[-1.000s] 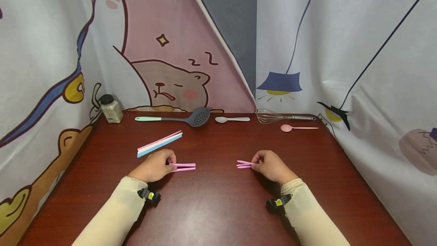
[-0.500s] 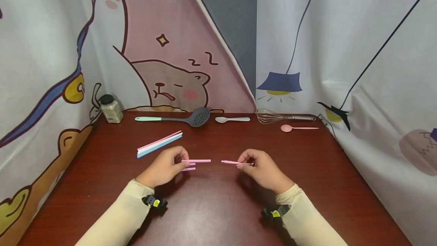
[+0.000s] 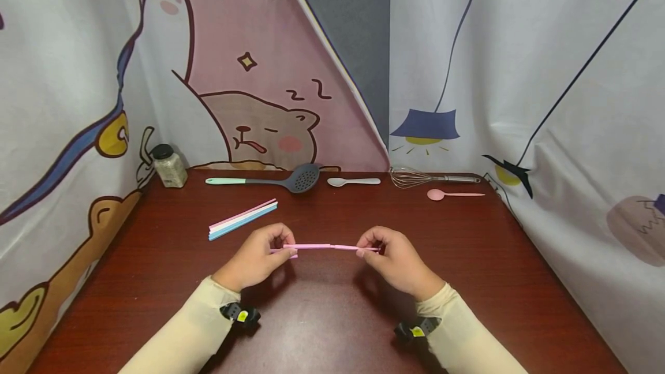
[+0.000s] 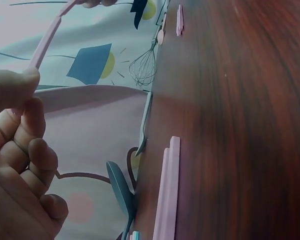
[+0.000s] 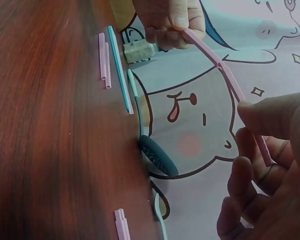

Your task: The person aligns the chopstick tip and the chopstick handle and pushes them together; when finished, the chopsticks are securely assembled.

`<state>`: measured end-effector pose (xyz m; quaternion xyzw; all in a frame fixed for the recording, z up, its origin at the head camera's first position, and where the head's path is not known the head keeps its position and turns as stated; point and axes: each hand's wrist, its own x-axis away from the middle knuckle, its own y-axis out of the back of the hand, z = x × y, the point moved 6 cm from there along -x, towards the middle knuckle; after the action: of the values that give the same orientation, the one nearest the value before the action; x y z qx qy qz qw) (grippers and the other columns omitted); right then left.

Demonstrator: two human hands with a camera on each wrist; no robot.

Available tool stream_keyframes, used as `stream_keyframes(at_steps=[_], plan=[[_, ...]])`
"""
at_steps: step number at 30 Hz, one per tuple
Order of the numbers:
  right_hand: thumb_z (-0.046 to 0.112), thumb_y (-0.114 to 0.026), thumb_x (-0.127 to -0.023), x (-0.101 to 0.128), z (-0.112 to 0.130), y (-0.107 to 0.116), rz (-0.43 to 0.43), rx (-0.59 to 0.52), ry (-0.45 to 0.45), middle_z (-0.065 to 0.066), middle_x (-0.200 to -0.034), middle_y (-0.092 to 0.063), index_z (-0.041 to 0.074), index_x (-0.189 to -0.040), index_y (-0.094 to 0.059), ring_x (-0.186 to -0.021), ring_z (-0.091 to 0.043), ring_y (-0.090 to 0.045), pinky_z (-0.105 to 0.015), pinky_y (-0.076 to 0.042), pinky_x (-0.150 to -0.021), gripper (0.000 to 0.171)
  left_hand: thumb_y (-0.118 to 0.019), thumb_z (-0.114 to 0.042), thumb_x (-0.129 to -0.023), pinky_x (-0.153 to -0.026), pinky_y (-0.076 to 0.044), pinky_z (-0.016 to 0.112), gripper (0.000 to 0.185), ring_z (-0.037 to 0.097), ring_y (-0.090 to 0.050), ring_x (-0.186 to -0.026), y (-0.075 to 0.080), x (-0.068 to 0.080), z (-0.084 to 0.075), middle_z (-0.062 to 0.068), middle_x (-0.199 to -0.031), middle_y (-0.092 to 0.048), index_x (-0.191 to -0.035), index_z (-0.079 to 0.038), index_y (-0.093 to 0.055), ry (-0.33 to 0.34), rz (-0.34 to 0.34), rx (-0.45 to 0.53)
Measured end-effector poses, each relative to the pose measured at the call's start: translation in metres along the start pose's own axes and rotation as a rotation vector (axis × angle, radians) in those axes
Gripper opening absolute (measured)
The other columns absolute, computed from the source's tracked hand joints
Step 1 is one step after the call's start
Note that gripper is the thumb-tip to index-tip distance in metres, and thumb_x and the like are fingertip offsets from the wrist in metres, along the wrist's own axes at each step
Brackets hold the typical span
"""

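I see two pale pink straw pieces (image 3: 324,246) meeting end to end, pinched by my left hand (image 3: 254,258) and right hand (image 3: 397,258); both sleeves (image 3: 182,333) are cream. The tabletop (image 3: 332,316) is a dark reddish-brown wood grain. More short pink pieces (image 4: 169,190) lie on it. Toward the far left corner sits a bundle of pink, white and blue straws (image 3: 242,219). Along the far edge I make out a dark grey slotted spoon (image 3: 303,178) with a mint handle, a white spoon (image 3: 353,181), a silver whisk (image 3: 415,178) and a pink spoon (image 3: 447,194). The jar (image 3: 168,166) has a black lid. The backdrop (image 3: 249,74) is pink and white with a brown cartoon bear.
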<state>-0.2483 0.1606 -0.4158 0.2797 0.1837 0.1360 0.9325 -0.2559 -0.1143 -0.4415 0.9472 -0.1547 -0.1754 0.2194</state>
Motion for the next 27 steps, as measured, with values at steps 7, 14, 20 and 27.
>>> stream_keyframes(at_steps=[7,14,20,27], plan=[[0.003,-0.080,-0.091,0.002,0.003,0.002,-0.011,0.016,0.016,0.006,-0.080,-0.063,0.015,-0.090,-0.072,-0.073,-0.010,-0.055,-0.024,-0.047,-0.064,0.015,-0.077,-0.006,-0.095,-0.072,-0.050,0.026,0.015,0.013,-0.056,-0.081,0.000,0.002,-0.003,-0.003,-0.086,-0.059,-0.093,-0.015,-0.065,-0.007,0.003,0.004],[0.000,-0.081,-0.089,0.002,0.007,0.001,-0.005,0.017,0.041,0.007,-0.081,-0.064,0.017,-0.088,-0.072,-0.074,-0.009,-0.057,-0.024,-0.048,-0.065,0.019,-0.077,-0.006,-0.095,-0.073,-0.051,0.026,0.017,0.013,-0.057,-0.082,-0.004,0.003,-0.009,-0.004,-0.085,-0.059,-0.089,-0.017,-0.065,-0.016,0.041,0.010],[0.000,-0.081,-0.089,0.002,0.009,0.001,-0.021,0.028,0.032,0.006,-0.080,-0.062,0.014,-0.089,-0.073,-0.073,-0.009,-0.055,-0.024,-0.048,-0.064,0.017,-0.077,-0.005,-0.095,-0.074,-0.052,0.026,0.016,0.013,-0.057,-0.082,-0.004,0.003,-0.012,-0.004,-0.086,-0.060,-0.092,-0.016,-0.066,-0.022,0.009,0.019],[0.000,-0.080,-0.090,0.001,0.006,0.004,-0.062,0.008,0.014,0.004,-0.080,-0.065,0.009,-0.091,-0.073,-0.072,-0.009,-0.056,-0.024,-0.048,-0.064,0.012,-0.076,-0.002,-0.095,-0.072,-0.052,0.026,0.011,0.012,-0.058,-0.082,0.000,0.003,-0.013,-0.002,-0.089,-0.064,-0.099,-0.010,-0.070,-0.042,-0.069,0.034]])
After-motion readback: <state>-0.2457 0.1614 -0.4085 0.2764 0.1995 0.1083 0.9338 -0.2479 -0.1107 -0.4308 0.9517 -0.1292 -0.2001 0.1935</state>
